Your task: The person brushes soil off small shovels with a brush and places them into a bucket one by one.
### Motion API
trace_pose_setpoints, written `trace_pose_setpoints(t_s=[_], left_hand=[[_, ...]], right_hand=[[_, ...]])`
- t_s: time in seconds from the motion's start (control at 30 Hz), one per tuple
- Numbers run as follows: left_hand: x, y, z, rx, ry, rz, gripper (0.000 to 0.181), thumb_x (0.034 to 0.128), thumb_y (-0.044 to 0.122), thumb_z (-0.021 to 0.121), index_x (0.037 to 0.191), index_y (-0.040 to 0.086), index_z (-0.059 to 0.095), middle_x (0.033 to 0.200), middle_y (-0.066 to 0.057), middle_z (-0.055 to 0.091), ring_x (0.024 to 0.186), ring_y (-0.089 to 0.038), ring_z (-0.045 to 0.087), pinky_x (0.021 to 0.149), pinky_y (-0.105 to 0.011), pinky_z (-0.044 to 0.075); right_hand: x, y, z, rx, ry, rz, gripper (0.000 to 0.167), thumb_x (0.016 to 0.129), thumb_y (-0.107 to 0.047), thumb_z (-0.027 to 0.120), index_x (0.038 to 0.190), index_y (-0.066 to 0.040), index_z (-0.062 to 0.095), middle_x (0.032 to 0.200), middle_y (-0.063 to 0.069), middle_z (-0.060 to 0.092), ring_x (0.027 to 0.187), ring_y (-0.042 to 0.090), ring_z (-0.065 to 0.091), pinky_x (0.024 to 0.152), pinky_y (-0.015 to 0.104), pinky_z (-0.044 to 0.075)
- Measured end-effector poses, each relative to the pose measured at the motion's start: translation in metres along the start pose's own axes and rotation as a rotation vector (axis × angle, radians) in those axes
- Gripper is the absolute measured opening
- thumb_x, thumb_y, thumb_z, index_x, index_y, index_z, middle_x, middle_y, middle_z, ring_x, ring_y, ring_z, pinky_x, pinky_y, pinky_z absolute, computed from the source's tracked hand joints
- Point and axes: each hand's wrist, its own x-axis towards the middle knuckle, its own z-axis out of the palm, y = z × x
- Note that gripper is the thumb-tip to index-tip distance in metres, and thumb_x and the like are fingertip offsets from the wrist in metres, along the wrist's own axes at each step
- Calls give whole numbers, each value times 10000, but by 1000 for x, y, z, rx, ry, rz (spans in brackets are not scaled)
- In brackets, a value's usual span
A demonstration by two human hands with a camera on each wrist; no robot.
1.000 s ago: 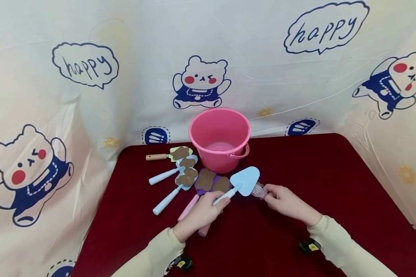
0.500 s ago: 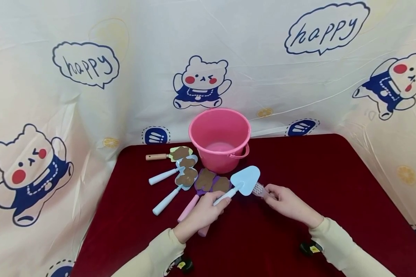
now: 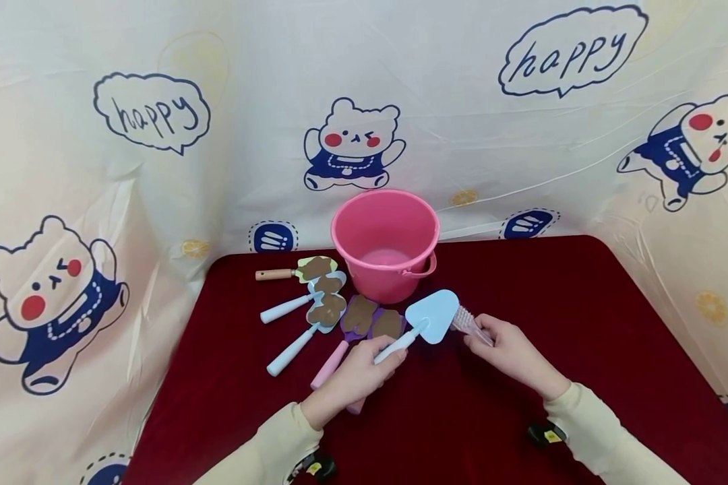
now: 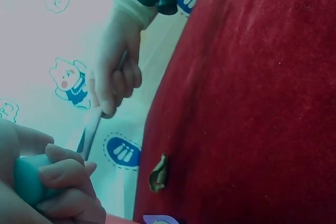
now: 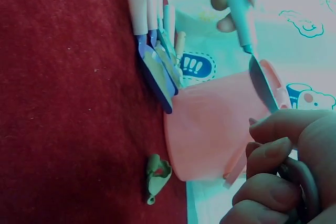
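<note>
Pale-blue triangular trowel gripped, left hand; clear bristled brush held, right hand. Likely scrubbing step; next move needs trowel steady.

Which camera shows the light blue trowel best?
The head view: the light blue trowel shows its blade broad side up and part of its handle, gripped by the left hand. The right wrist view shows the blade nearly edge-on; the left wrist view shows mainly the handle's end.

Bucket on table, cloth behind; five trowels to its left and front; brush right of sixth trowel.
</note>
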Motion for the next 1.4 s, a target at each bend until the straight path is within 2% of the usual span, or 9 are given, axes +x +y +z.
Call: trace_pose_setpoints(t_s=[0.13, 0.27, 0.47, 0.6, 0.7, 0.93, 1.07, 1.2, 1.4], left_hand=[[0, 4, -3, 31, 1, 17, 297, 997, 224, 673, 1180, -10, 658, 690, 24, 525, 534, -53, 456, 487, -232, 397], [-3, 10, -13, 78, 15, 23, 393, 965, 201, 689, 1287, -4, 596, 741, 11, 562, 535, -64, 491, 565, -254, 445], [-13, 23, -43, 122, 62, 35, 307, 969, 175, 689, 1207, 36, 554, 743, -21, 626, 598, -114, 554, 596, -261, 454], [-17, 35, -63, 168, 129, 87, 240, 946, 149, 721, 1154, 82, 621, 835, -23, 652, 717, -155, 565, 653, -296, 470], [-16, 42, -74, 231, 185, 90, 221, 926, 152, 743, 1139, 133, 686, 909, -9, 667, 798, -178, 607, 740, -342, 502], [-9, 49, -96, 356, 307, 86, 258, 914, 165, 756, 1169, 132, 763, 1123, -47, 678, 938, -230, 596, 804, -387, 499], [-1, 49, -108, 331, 350, 73, 328, 928, 162, 752, 1241, 97, 680, 1130, -104, 653, 941, -266, 605, 760, -365, 520], [10, 50, -116, 282, 391, 40, 325, 933, 180, 765, 1185, 71, 591, 1118, -130, 634, 947, -282, 597, 746, -354, 520], [30, 52, -119, 245, 455, -6, 289, 934, 239, 765, 1124, 65, 635, 1057, -128, 658, 826, -280, 617, 689, -356, 546]], right_hand=[[-3, 5, -1, -50, 24, 11, 142, 951, -169, 716, 891, -152, 588, 665, -69, 494, 521, 49, 434, 463, 240, 385], [-9, 9, -4, -63, 36, 20, 160, 965, -193, 714, 880, -154, 585, 673, -59, 520, 520, 48, 440, 460, 241, 393], [-15, 16, -4, -93, 35, 28, 182, 985, -228, 709, 887, -154, 576, 708, -56, 566, 526, 39, 435, 471, 234, 394], [-20, 21, -6, -104, 47, 38, 207, 995, -223, 703, 878, -147, 550, 683, -56, 532, 516, 40, 416, 467, 234, 381], [-23, 25, -9, -83, 38, 57, 210, 1010, -226, 694, 892, -137, 545, 650, -61, 523, 505, 47, 434, 459, 241, 391], [-29, 29, -8, -39, -2, 98, 211, 1032, -276, 673, 933, -130, 557, 617, -65, 512, 491, 50, 447, 456, 241, 398], [-32, 31, -6, -59, 8, 81, 216, 1033, -270, 670, 930, -133, 539, 630, -71, 463, 491, 33, 399, 458, 234, 372], [-33, 34, -5, -31, 1, 74, 188, 1053, -242, 639, 942, -133, 533, 636, -69, 454, 495, 30, 386, 456, 236, 372], [-35, 36, 0, -13, -9, 75, 161, 1062, -238, 624, 963, -132, 553, 648, -69, 441, 505, 24, 366, 467, 238, 368]])
